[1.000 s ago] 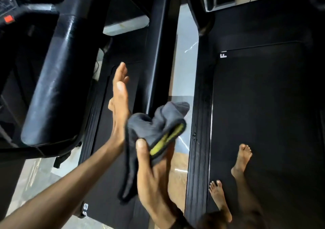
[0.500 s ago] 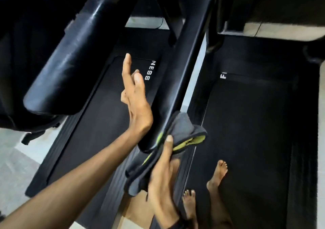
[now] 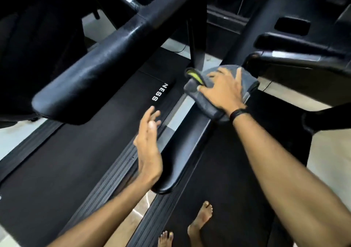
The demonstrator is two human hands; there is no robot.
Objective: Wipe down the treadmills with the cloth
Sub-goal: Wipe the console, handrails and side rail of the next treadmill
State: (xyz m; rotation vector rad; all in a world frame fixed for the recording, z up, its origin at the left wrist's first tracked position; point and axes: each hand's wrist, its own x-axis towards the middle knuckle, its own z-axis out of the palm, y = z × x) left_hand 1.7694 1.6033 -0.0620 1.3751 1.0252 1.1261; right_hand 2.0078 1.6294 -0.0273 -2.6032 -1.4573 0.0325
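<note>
from the head camera we see the right hand (image 3: 221, 90) spread flat over the cloth (image 3: 207, 104), pressing it onto the handrail (image 3: 182, 157) of the treadmill we stand on, up near where the rail meets the frame. its fingers lie fairly straight across the grey fabric, a yellow-green edge showing past the fingertips. the left hand (image 3: 149, 150) hangs just beside the rail's lower end with fingers straight and loose, holding nothing; we cannot tell whether its wrist touches the rail. we judge the wiping to be in its middle: this rail is under the cloth now, while the belt (image 3: 224, 199) under our bare feet (image 3: 199, 218), the neighbouring treadmill's belt (image 3: 79, 159) marked "ness" and its thick handrail (image 3: 98, 72) remain to be checked. nothing shows which surfaces are already clean. the consoles above are cut off and blurred, and the right side is probably another rail, too dark to read.
</note>
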